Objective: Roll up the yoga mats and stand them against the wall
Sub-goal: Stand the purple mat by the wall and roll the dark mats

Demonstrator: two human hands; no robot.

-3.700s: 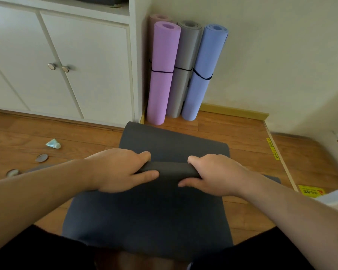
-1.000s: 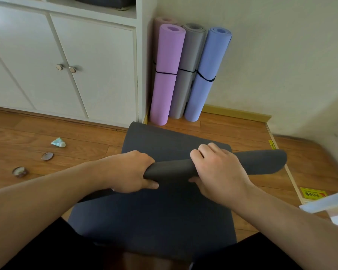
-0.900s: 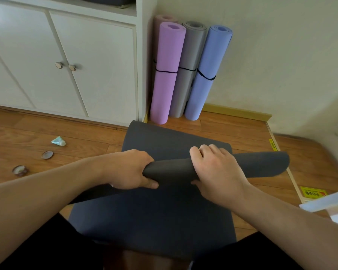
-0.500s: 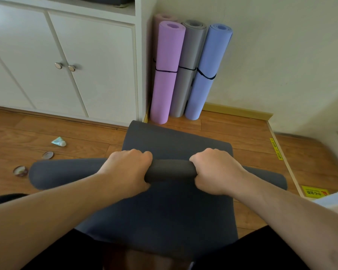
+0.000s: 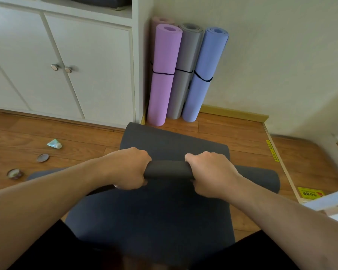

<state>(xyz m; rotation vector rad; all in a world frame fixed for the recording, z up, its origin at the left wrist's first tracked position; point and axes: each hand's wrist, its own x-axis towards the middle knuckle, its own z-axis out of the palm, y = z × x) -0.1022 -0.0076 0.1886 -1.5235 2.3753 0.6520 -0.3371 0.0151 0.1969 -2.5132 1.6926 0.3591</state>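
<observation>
Both hands clamp the dark mat roll (image 5: 168,169) at its middle, left hand (image 5: 128,169) and right hand (image 5: 210,174) close together to keep it tight, above a flat dark mat (image 5: 154,211); three rolled mats (image 5: 183,75) already stand ahead by the wall.

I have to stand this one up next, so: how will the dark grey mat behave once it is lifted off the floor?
The dark grey mat probably flops: its roll is thin and long, sticking out past both hands. It may unroll, since no strap shows on it, unlike the purple mat. Likely light, being foam-like.
</observation>
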